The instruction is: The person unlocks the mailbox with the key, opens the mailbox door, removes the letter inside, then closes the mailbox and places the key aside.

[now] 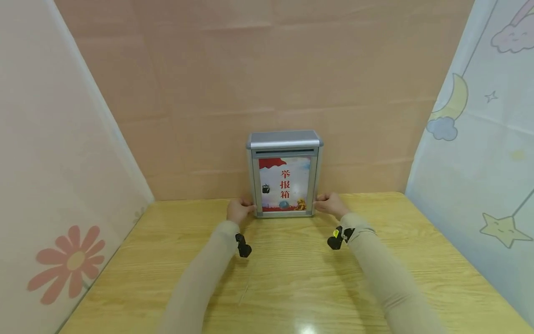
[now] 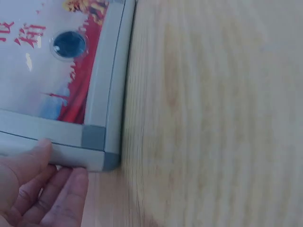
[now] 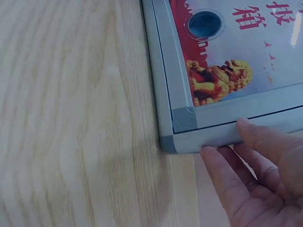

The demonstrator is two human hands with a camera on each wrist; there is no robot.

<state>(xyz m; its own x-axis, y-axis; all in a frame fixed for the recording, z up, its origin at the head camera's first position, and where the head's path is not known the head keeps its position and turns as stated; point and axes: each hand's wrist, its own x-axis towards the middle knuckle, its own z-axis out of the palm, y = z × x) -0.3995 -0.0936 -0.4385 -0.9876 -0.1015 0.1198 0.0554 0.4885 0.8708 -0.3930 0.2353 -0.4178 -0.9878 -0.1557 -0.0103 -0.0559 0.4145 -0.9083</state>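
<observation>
A silver metal report box (image 1: 273,183) stands upright at the far end of the table, against the back wall. It has a slot under its lid, a small lock at the left of its front panel, red Chinese characters and a round window low down. My left hand (image 1: 238,210) grips the lower left side, its thumb at the front frame. On the opposite side my right hand (image 1: 331,205) holds the lower right edge, thumb in front and fingers along the side. In the right wrist view, a golden lion picture (image 3: 220,80) shows near the box's bottom corner.
The wood-grain table (image 1: 275,273) stretches toward me under both forearms. A peach cloth wall (image 1: 208,93) rises behind the box. White printed panels flank the table, with a flower on the left panel (image 1: 75,139) and stars and clouds on the right panel (image 1: 479,153).
</observation>
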